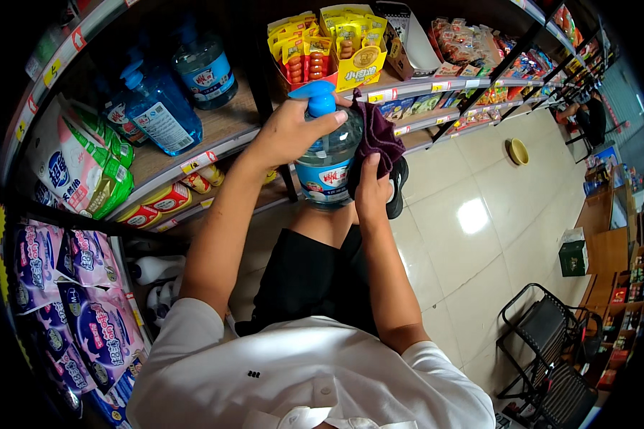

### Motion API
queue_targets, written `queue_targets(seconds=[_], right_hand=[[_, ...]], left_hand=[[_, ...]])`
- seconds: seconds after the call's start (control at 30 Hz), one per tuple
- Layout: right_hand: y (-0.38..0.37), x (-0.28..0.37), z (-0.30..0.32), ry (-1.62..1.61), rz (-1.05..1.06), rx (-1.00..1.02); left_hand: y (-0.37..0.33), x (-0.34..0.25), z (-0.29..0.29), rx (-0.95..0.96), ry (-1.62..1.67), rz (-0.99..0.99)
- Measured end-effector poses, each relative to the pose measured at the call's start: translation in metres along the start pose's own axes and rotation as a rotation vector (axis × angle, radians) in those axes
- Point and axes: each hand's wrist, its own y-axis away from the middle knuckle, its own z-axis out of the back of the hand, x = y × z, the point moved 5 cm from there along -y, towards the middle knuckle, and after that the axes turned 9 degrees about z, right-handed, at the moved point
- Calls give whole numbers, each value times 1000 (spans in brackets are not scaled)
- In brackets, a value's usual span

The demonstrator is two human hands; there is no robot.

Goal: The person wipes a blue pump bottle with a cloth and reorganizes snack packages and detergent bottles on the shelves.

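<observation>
Shop aisle, pale glossy floor tiles [472, 236] with a glare patch, shelving down the left side and curving away toward the upper right. Wooden shelf board [222, 125] at upper left: two blue jugs [157, 107] of clear blue liquid standing on it, a third of the same kind lifted clear in front of the shelf edge, over the knees. That held jug [325, 154]: blue cap, blue and white label, upright. Left hand [290, 132] wrapped around its neck and shoulder, fingers closed on it just under the cap. Right hand [372, 189] pressed against the jug's right side, fingers shut on a dark purple cloth [376, 136] bunched against the plastic. One yellow display box [336, 46] of snack packs on the shelf just behind. Green and white bags [86, 168] at far left, purple packs [71, 286] stacked below them, count unclear. One yellow bowl [516, 150] on the floor. One black wire rack [551, 350] at lower right. One green box [572, 256] near it.
</observation>
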Motion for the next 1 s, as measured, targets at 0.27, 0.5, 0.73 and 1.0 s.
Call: queue_targets(seconds=[0.27, 0.5, 0.73, 1.0], right_hand=[[4, -8, 7, -91, 43, -87], [18, -14, 22, -16, 49, -126], [5, -11, 20, -15, 25, -99], [37, -45, 37, 183, 77, -325]], left_hand=[[20, -14, -29, -53, 249, 108], [-9, -38, -5, 520, -90, -148], [-19, -29, -28, 367, 179, 2], [-7, -37, -51, 11, 175, 158]])
